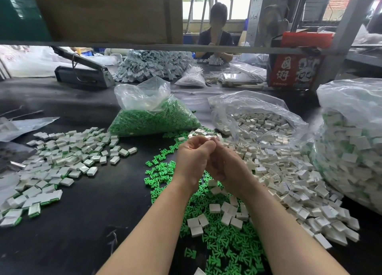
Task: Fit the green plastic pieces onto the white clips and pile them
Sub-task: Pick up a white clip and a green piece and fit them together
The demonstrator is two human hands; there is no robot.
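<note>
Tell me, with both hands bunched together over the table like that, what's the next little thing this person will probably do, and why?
Probably press the parts together, then drop the finished clip on the assembled pile at the left. The left hand and right hand meet with fingers curled around something white at their tips; a green piece isn't visible there, so this is a guess.

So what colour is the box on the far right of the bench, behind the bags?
Red, with white characters and figures printed on it; the box shows in the head view.
</note>
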